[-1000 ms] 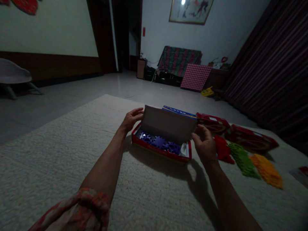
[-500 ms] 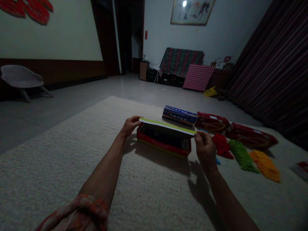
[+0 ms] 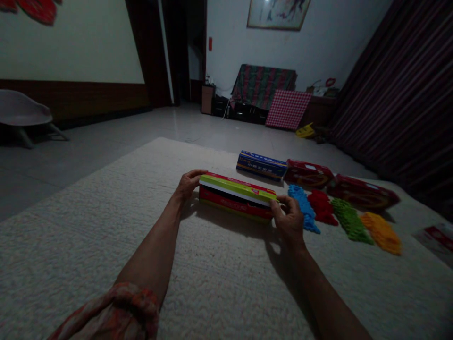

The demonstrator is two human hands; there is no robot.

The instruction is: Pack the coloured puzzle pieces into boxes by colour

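Red-and-green box (image 3: 220,200) sits toward the mat's (image 3: 198,278) far edge, blue box (image 3: 261,166) beyond. Left hand (image 3: 190,183), right hand (image 3: 289,218) grip opposite ends of the lid (image 3: 237,186), fingers curled nearly closed on it, likely keeping it level; front edge not flush.

Hands: 2, left hand (image 3: 187,185) and right hand (image 3: 289,219). Boxes: 4 clear: 1 red-green box (image 3: 230,204), 1 blue box (image 3: 261,166), 2 dark red boxes (image 3: 307,174). Piles: 4: blue pile (image 3: 303,208), red pile (image 3: 322,208), green pile (image 3: 351,221), orange pile (image 3: 382,233). Chair (image 3: 24,108): 1.
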